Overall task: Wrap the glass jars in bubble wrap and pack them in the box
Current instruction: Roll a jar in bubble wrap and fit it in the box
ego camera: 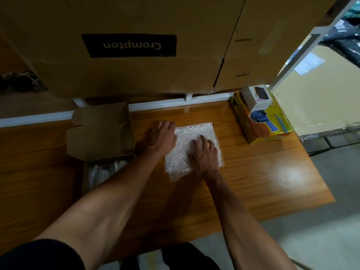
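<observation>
A square sheet of bubble wrap (191, 137) lies flat on the wooden table (263, 172). My left hand (162, 136) rests on the sheet's left edge with fingers fairly straight. My right hand (204, 154) presses flat on the sheet's near right part, fingers spread. To the left stands a small brown cardboard box (101, 131) with its lid flap up; something wrapped in clear plastic shows dimly inside it (105, 168). No bare glass jar is visible.
Large brown cartons (136, 65) sit on a white rack behind the table. A yellow tape-dispenser box (261, 121) with a small white box (257, 98) on top stands at the right. The table's right edge drops to grey floor.
</observation>
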`<state>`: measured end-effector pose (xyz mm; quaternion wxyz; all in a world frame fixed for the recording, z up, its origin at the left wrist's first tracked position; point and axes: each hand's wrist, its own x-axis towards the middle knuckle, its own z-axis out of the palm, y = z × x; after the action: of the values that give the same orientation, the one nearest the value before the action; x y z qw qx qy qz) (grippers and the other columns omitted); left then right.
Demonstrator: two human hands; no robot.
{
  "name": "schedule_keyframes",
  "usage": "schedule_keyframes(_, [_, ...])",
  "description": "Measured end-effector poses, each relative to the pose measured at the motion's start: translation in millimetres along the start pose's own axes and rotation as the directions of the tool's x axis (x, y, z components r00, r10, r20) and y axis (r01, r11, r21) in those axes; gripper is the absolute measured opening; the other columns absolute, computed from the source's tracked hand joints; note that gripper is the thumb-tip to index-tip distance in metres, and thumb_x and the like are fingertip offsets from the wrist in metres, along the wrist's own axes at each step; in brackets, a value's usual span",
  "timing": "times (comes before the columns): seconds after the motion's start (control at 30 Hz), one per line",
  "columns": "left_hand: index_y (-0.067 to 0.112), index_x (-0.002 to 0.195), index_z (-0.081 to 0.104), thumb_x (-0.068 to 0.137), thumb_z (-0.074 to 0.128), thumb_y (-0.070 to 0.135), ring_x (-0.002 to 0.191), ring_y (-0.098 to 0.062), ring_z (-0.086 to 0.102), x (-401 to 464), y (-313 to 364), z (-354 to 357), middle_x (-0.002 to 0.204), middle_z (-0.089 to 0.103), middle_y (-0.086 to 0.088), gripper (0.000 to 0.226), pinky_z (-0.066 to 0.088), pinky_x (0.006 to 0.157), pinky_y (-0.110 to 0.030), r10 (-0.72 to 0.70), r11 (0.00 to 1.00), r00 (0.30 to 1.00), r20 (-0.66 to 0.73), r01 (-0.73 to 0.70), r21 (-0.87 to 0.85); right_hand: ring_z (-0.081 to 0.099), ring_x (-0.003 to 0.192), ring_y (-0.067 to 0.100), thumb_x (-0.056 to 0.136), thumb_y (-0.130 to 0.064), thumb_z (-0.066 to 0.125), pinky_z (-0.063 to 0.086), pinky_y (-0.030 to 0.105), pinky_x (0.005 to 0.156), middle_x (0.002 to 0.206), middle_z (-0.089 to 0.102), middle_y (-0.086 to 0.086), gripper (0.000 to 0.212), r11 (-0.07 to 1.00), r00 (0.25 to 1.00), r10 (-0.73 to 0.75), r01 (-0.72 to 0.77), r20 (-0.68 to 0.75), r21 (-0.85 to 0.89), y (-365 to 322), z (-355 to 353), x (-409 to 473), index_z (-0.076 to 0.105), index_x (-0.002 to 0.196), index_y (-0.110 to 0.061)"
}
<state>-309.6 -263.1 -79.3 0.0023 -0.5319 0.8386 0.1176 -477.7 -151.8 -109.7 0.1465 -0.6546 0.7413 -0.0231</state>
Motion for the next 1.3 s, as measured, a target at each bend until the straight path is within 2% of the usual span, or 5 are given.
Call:
schedule_keyframes(0.3, [0.032,0.091,0.061,0.095,0.066,0.027,0.116,-0.020,0.046,14,3,11,0.116,0.055,0.007,0.008,0.039,0.102,-0.044,-0.069,0.984,0.987,-0.145,0.043,-0.175,-0.011,0.160,0.037,0.110,-0.057,0.006,-0.005,0.052,0.128,0.174,-0.015,0.012,0.067,0.999,1.000,0.026,-0.026,-0.003,0.042,3,26,-4,-0.002,0.168,-0.024])
schedule_keyframes(0.47, [0.030,0.116,0.063,0.099,0.067,0.020,0.106,-0.013,0.050,18,6,2,0.107,0.060,0.010,0.020,0.037,0.081,-0.026,-0.130,0.901,0.988,-0.080,0.085,-0.425,-0.007,0.160,0.037,0.110,-0.057,0.010,0.001,0.055,0.130,0.174,-0.011,0.013,0.067,0.998,0.999,0.034,-0.032,-0.032,0.051,2,31,-3,0.002,0.167,-0.024])
schedule_keyframes(0.97, [0.027,0.105,0.074,0.097,0.072,0.011,0.109,-0.004,0.064,-4,8,-49,0.113,0.073,0.011,0.018,0.053,0.090,-0.029,-0.031,0.499,0.998,0.053,0.061,-0.864,0.019,0.155,0.039,0.078,-0.058,0.086,0.012,0.054,0.124,0.171,0.022,0.011,0.126,0.593,0.843,0.512,-0.211,-0.162,0.777,12,-25,6,0.005,0.166,-0.020])
schedule_keyframes(1.1, [0.022,0.113,0.075,0.096,0.074,0.012,0.107,-0.003,0.068,-21,1,-74,0.114,0.075,0.010,0.020,0.053,0.078,-0.016,-0.012,0.458,0.999,0.029,0.032,-0.888,0.060,0.129,0.026,0.087,-0.035,0.084,0.056,0.048,0.101,0.139,0.063,0.002,0.071,0.307,0.918,0.396,-0.098,-0.033,0.946,19,-59,2,0.050,0.148,-0.022])
schedule_keyframes(1.3, [0.022,0.117,0.075,0.093,0.080,0.018,0.104,-0.015,0.073,-48,-26,-100,0.112,0.077,-0.001,0.025,0.058,0.085,-0.028,-0.153,0.360,0.985,-0.077,-0.017,-0.933,0.070,0.102,0.033,0.098,-0.025,0.073,0.058,0.051,0.094,0.100,0.074,0.009,0.014,0.289,0.987,0.155,0.002,-0.049,0.957,-1,-101,-21,0.071,0.090,-0.014])
